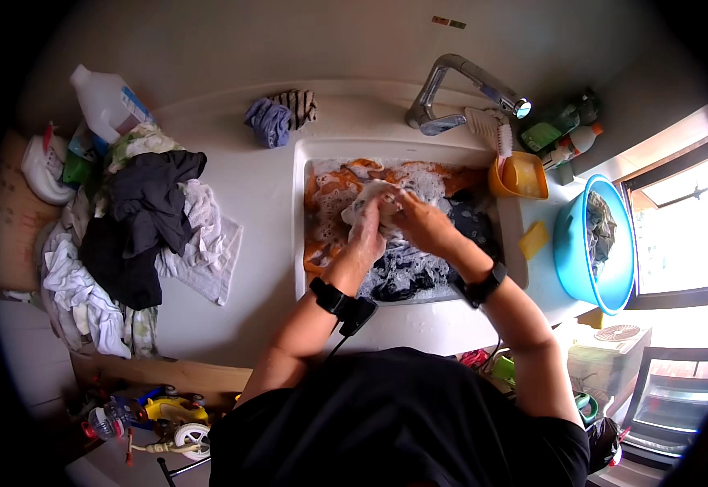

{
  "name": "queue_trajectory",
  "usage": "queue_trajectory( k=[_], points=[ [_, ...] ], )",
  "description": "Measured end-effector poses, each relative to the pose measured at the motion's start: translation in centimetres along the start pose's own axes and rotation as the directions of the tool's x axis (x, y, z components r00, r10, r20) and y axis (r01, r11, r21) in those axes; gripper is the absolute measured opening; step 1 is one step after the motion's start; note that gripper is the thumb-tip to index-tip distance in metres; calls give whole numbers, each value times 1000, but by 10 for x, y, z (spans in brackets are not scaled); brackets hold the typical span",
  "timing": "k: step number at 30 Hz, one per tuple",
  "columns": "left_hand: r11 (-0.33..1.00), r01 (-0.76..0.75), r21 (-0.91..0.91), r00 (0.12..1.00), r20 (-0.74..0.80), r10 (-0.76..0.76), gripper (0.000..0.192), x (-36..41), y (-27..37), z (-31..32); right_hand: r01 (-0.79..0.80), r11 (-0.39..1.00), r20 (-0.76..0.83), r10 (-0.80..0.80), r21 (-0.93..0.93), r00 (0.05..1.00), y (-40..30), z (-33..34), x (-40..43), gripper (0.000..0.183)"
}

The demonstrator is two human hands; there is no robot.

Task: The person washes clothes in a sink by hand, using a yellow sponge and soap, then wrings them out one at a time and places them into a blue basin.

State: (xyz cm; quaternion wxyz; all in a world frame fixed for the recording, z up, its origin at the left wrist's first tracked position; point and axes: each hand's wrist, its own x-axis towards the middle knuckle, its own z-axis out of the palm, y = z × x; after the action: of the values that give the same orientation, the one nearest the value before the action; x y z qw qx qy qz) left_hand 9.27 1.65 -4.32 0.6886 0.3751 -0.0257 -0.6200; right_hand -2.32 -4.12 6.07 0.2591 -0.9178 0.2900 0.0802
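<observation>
Both of my hands are together over a white sink (298, 213) with sudsy water in it. My left hand (368, 226) and my right hand (425, 223) grip a wet, soapy white cloth (356, 209) between them. The fingers partly hide this cloth. Orange fabric (323, 185) lies soaking at the back and left of the sink under foam. Dark fabric (473, 216) is at the right, and more dark, wet fabric (403, 285) lies at the front below my wrists.
A chrome faucet (430, 100) rises behind the sink. To the right are a yellow container (519, 176), a yellow sponge (533, 240) and a blue basin (567, 243) holding clothes. Piled clothes (147, 201) and a white jug (101, 103) stand left; a purple cloth (268, 122) lies behind.
</observation>
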Motion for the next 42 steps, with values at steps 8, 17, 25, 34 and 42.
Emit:
queue_trajectory(
  k=[8, 17, 25, 34, 42],
  points=[
    [923, 281, -264, 931, 307, -196, 50, -31, 24, 4, 159, 910, -400, -319, -384, 859, -39, 53, -18, 20],
    [973, 76, -216, 997, 49, -67, 37, -7, -12, 2, 2, 997, -636, -54, -82, 770, 24, 59, 27, 26],
    [997, 1, -73, 1000, -20, -3, 20, -11, 4, -8, -28, 928, -446, -151, -371, 882, -20, 52, 9, 15],
    [968, -6, -249, 996, 87, 28, 57, -14, 1, 4, -93, 993, -247, 108, 70, 963, -13, 37, -19, 64],
    [796, 368, -481, 887, 437, -146, 33, -47, 33, 3, 193, 980, -494, -189, -43, 849, -53, 53, -36, 13]
  ],
)
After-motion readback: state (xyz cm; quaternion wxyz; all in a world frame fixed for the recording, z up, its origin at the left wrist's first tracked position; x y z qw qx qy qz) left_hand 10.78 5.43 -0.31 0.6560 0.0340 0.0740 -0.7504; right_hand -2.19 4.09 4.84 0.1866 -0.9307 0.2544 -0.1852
